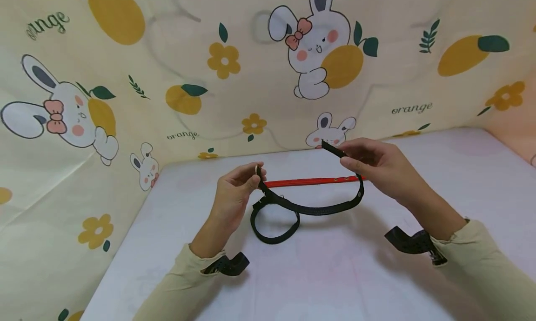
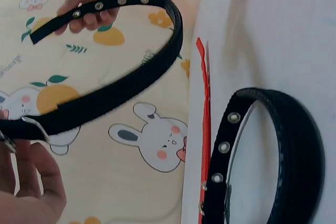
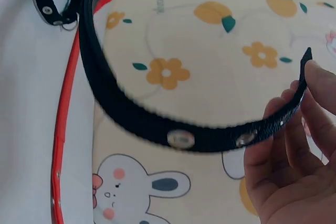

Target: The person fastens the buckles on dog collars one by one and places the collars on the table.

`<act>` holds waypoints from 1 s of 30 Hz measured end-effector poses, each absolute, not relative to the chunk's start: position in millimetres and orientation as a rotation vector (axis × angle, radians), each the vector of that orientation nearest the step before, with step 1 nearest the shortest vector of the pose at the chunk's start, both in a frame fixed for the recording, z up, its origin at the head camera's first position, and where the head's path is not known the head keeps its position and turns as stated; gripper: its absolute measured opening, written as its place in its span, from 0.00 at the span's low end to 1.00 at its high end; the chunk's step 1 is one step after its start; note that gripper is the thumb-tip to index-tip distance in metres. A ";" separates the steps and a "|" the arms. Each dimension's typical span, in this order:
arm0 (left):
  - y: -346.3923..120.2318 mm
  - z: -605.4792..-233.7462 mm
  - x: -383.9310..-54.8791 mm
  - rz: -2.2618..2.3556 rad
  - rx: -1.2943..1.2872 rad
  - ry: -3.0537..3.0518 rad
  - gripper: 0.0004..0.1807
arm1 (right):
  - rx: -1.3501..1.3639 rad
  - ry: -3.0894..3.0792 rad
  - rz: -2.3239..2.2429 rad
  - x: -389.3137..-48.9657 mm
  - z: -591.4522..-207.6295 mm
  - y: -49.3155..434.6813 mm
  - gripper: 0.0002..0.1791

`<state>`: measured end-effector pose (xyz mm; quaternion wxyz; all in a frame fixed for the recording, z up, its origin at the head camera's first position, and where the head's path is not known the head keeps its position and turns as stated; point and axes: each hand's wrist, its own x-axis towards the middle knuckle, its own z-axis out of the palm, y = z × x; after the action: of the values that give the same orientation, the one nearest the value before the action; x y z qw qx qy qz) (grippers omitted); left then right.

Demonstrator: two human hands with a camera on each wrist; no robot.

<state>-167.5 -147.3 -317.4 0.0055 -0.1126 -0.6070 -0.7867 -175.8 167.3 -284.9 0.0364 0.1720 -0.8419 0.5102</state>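
Note:
A black collar (image 1: 318, 210) with a row of metal eyelets hangs in a curve between both hands, above the table. My left hand (image 1: 234, 190) pinches its buckle end, where a metal buckle (image 2: 6, 141) and a keeper loop show in the left wrist view. The tip end is pinched between thumb and fingers of my right hand (image 1: 385, 167). Below, a second black collar (image 1: 274, 240) stands on the table as a fastened ring, its eyelets visible in the left wrist view. A red collar (image 1: 310, 182) lies stretched out flat behind them.
The table (image 1: 310, 279) has a white cover. Behind it and at the left hangs a cream cloth (image 1: 251, 93) printed with rabbits and oranges. Black straps (image 1: 408, 241) stick out from both sleeve cuffs.

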 end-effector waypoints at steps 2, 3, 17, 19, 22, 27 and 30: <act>-145.8 -317.9 -165.0 -2.446 -0.377 -1.924 0.14 | 0.529 -2.602 1.527 -172.8 -287.1 164.2 0.18; -145.2 -318.1 -163.8 -2.435 -0.388 -1.934 0.14 | 0.540 -2.607 1.507 -171.5 -288.3 163.0 0.18; -134.9 -316.7 -163.1 -2.292 -0.358 -2.068 0.20 | 0.624 -2.595 1.393 -168.9 -289.2 147.6 0.14; -133.0 -317.1 -163.3 -2.333 -0.341 -2.051 0.21 | 0.636 -2.595 1.393 -168.4 -290.1 145.4 0.14; -131.0 -318.1 -162.8 -2.392 -0.299 -2.014 0.20 | 0.659 -2.591 1.389 -168.1 -292.0 142.7 0.14; -129.8 -318.2 -161.4 -2.395 -0.270 -2.001 0.18 | 0.674 -2.595 1.377 -167.4 -294.4 138.6 0.14; -129.8 -317.5 -160.7 -2.375 -0.258 -2.031 0.19 | 0.673 -2.600 1.365 -166.2 -295.2 136.3 0.13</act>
<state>-160.7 -129.8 -317.5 0.0029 -0.0824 -0.6478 -0.7574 -166.2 136.3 -295.2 0.0641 0.2230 -0.8612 0.4521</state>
